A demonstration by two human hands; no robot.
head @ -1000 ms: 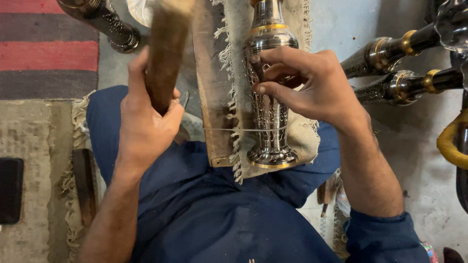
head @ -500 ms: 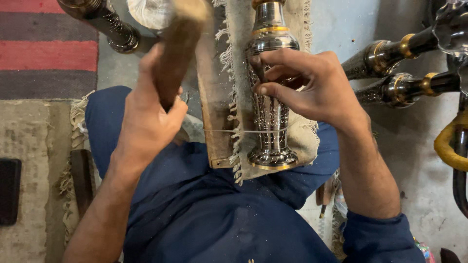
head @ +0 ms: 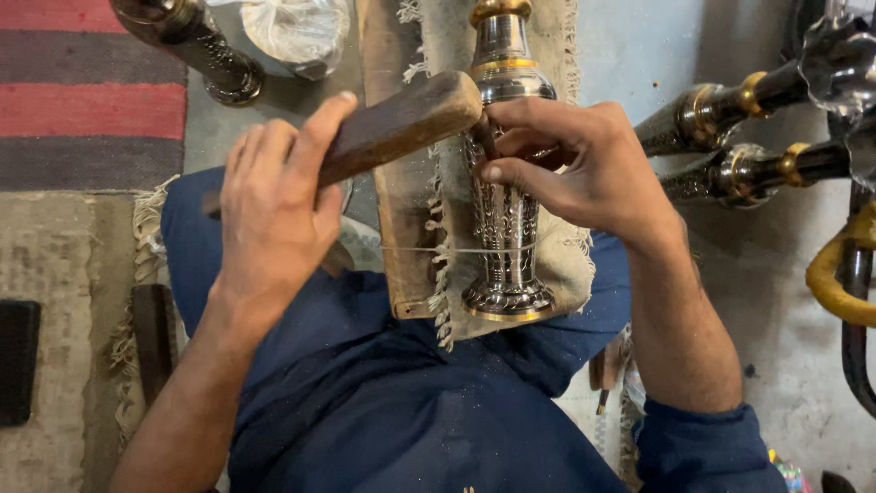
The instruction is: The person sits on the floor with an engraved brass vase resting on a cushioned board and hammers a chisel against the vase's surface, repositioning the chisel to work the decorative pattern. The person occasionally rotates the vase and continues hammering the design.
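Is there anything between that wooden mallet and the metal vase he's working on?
Only a small tool. The right hand pinches a short dark punch against the engraved metal vase, and the head of the wooden mallet, held in the left hand, sits at its top. Nothing else visible lies between them.

Lying along the left: a woven rug [head: 73,100] with red and dark grey stripes, giving way below to a worn beige mat [head: 64,301] with a frayed fringe; resting on that mat, a flat black object [head: 18,361] at the far left edge; spreading across the right side, a pale grey concrete floor [head: 785,310], scuffed and stained; sitting at the top on bare floor, a crumpled clear plastic bag [head: 292,32]; falling evenly over everything, soft daylight without hard shadows.
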